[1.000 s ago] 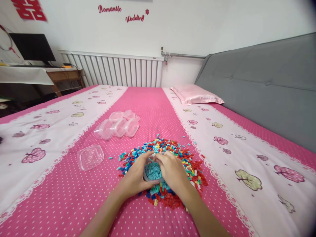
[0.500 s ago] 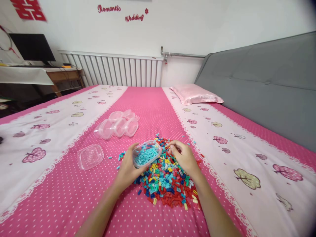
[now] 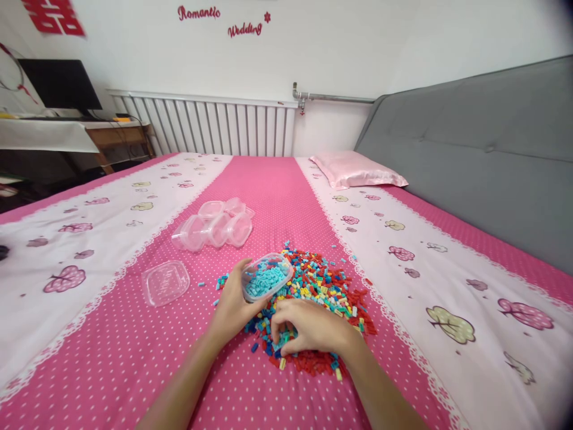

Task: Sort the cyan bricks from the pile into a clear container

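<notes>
My left hand [image 3: 233,307] grips a clear plastic container [image 3: 278,291] by its left and near sides, tilted toward me above the pile's left edge. Inside it lie many small turquoise building bricks [image 3: 267,280]. My right hand [image 3: 308,325] is over the near part of a heap of mixed bricks [image 3: 329,286] in red, yellow, blue, green and turquoise. Its fingers curve down, thumb and forefinger apart, with bricks showing in the gap. The far fingertips are partly hidden, and I see nothing held.
A clear lid [image 3: 166,283] lies flat on the pink dotted bedspread [image 3: 264,185] at the left. Beyond it sit several clear containers [image 3: 217,227] in a cluster. A pink pillow [image 3: 356,169] rests near the grey headboard [image 3: 465,119]. A few loose bricks are scattered around the heap.
My right hand has moved from the heap's far side, right of the container, down to its near side, and thumb and forefinger have spread. My left hand still holds the container in place.
</notes>
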The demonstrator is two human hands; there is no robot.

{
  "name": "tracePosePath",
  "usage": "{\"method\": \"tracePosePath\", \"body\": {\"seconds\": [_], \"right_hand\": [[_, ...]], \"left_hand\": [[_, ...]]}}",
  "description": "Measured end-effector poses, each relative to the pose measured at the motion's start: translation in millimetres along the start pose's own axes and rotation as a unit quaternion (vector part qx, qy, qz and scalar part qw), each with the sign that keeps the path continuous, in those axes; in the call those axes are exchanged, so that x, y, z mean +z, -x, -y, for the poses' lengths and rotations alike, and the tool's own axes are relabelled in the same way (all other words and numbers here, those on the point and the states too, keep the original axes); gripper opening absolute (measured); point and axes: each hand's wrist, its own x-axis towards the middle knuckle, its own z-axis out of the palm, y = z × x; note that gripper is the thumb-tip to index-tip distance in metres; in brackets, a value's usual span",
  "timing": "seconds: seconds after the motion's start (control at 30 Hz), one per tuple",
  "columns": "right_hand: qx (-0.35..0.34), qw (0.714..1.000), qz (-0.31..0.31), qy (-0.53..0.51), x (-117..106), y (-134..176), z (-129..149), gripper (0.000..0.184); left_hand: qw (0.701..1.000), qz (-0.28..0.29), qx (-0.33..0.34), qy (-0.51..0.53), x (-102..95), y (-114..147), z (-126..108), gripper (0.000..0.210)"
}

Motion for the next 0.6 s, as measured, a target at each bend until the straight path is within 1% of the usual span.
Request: {"method": "tracePosePath", "body": {"seconds": [0.13,0.3,0.4,0.5,0.57,0.6], "right_hand": [[0.010,1.000,-0.002,0.022,3.1,-0.3,-2.4,0.014],[0.007,1.000,-0.002,-0.002,1.1,-2.1,-3.7,0.013],[-0.003,0.999,-0.031,-0.038,-2.6,-1.5,-3.9,0.016],[-0.011,0.992,-0.057,-0.115,-7.9,0.2,-5.2,0.015],[-0.002,0.979,-0.097,-0.178,-11.5,0.7,-8.1,0.011],[0.005,0.970,-0.129,-0.208,-13.1,0.4,-10.4,0.009]], "left_hand": [[1.000,0.001,0.000,0.003,0.2,0.4,-0.5,0.075],[1.000,-0.001,0.007,0.006,0.0,-0.1,-0.7,0.076],[1.000,0.002,0.008,0.007,-0.5,-0.4,-2.1,0.075],[1.000,0.013,0.014,0.011,-0.7,0.2,-3.3,0.077],[1.000,0.019,0.018,0.017,-0.5,1.1,-3.5,0.077],[0.999,0.021,0.020,0.019,-0.4,1.5,-3.5,0.077]]}}
